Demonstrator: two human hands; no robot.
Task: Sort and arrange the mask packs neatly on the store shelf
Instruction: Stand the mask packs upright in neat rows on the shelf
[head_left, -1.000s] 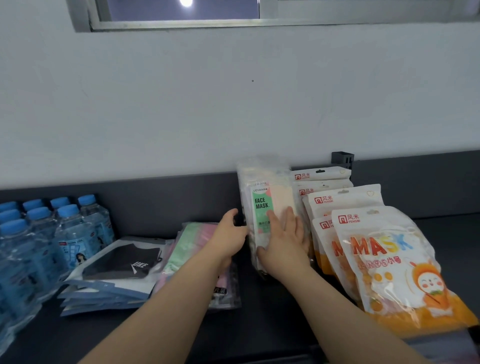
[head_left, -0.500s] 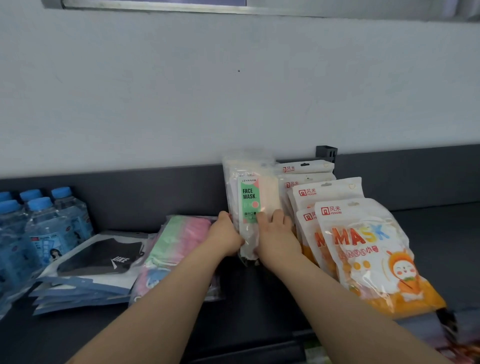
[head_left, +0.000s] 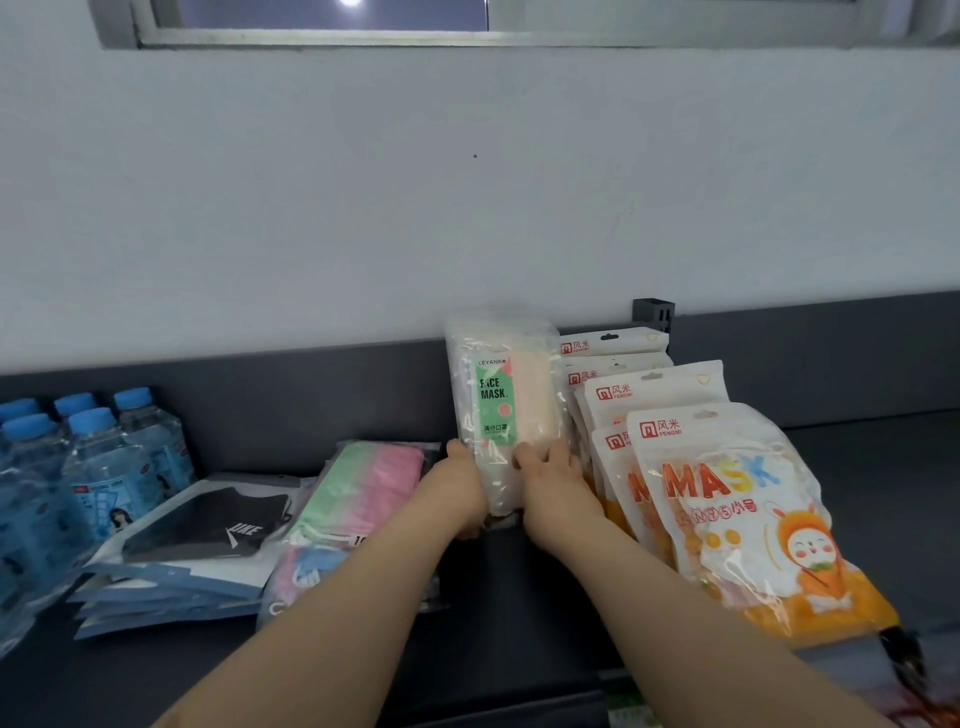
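Both hands are on the foot of the clear face mask pack (head_left: 506, 410). The left hand (head_left: 460, 488) curls round its lower left edge, fingers mostly hidden behind it. The right hand (head_left: 553, 486) pinches the lower right corner, thumb and fingertips on the front.

The pack stands upright at the far side of the shelf (head_left: 519, 597), its back to the dark rear panel (head_left: 311, 395), just left of the leaning row of orange packs (head_left: 727, 499).

To my eye the danger is in letting go. The pack is tall, soft and narrow-footed, and held only low down. It could buckle or tip forward, or sag right onto the orange row and set those sliding towards the near edge. On its left the pastel packs (head_left: 363, 493) lie flat and give no support; a fall that way would land on them.
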